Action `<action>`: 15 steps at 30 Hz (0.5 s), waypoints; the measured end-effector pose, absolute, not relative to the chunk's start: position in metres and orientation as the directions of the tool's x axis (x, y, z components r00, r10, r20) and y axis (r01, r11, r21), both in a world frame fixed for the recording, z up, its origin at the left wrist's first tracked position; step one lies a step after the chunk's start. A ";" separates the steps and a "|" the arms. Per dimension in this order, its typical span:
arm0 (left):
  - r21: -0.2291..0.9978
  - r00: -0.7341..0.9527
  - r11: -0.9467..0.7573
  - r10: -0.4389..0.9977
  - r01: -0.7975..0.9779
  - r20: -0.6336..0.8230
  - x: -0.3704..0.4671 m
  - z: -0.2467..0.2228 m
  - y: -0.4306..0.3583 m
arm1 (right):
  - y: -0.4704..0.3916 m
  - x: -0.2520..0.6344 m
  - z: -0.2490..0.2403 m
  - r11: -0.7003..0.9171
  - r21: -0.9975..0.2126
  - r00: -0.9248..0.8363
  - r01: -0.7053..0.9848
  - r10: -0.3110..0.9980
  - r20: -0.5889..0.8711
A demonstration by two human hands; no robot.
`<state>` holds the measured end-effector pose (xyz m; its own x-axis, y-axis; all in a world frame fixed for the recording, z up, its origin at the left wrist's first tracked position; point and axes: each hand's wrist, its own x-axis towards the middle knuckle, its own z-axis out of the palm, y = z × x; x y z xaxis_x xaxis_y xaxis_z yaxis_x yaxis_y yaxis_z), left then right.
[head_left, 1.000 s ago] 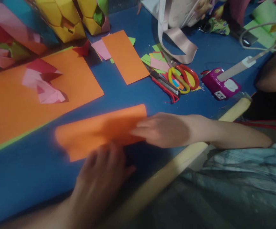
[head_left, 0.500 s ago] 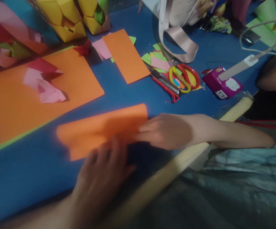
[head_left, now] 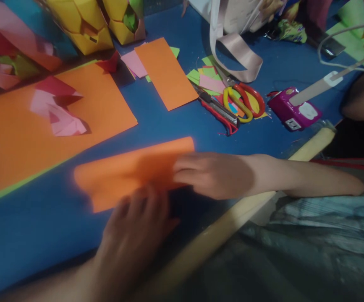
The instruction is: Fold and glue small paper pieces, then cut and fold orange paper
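Note:
A sheet of orange paper (head_left: pixel 119 176) lies on the blue table in front of me, folded over with a rounded, raised far edge. My left hand (head_left: pixel 137 222) rests on its near edge, palm down, with the fingers a little apart and the thumb out to the side. At the paper's right end, my right hand (head_left: pixel 215 174) has its fingers bent and closed together on the sheet. The fingertips of both hands are in shadow and slightly blurred.
Beyond the paper lie an orange card (head_left: pixel 167 75), a box cutter (head_left: pixel 218 111) and scissors (head_left: pixel 252 98) over paper scraps. A purple device (head_left: pixel 295 110) stands at right. Large orange sheets (head_left: pixel 96 109) bear a pink folded piece (head_left: pixel 58 109). Yellow folded-paper boxes (head_left: pixel 87 25) stand behind.
My right hand has shifted slightly left over the paper's right end. The left hand and the folded sheet stay nearly where they were.

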<state>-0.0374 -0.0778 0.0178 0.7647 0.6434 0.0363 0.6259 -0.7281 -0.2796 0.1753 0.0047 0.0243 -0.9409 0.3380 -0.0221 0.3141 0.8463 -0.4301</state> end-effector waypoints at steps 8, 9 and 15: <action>-0.256 0.757 -0.728 0.654 0.636 0.021 -0.039 0.016 -0.078 | 0.001 0.181 0.026 0.832 -0.470 -0.951 0.295 0.302 -0.061; -0.259 0.756 -0.727 0.654 0.636 0.020 -0.039 0.016 -0.078 | 0.001 0.181 0.027 0.828 -0.479 -0.952 0.292 0.302 -0.060; -0.272 0.751 -0.718 0.660 0.640 0.024 -0.039 0.015 -0.076 | 0.002 0.181 0.026 0.814 -0.500 -0.951 0.297 0.300 -0.076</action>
<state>-0.0391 -0.0763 0.0148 0.7507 0.6603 0.0240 0.6404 -0.7182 -0.2722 0.1809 0.0015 0.0263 -0.9508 0.3002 -0.0763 0.2970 0.8136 -0.4998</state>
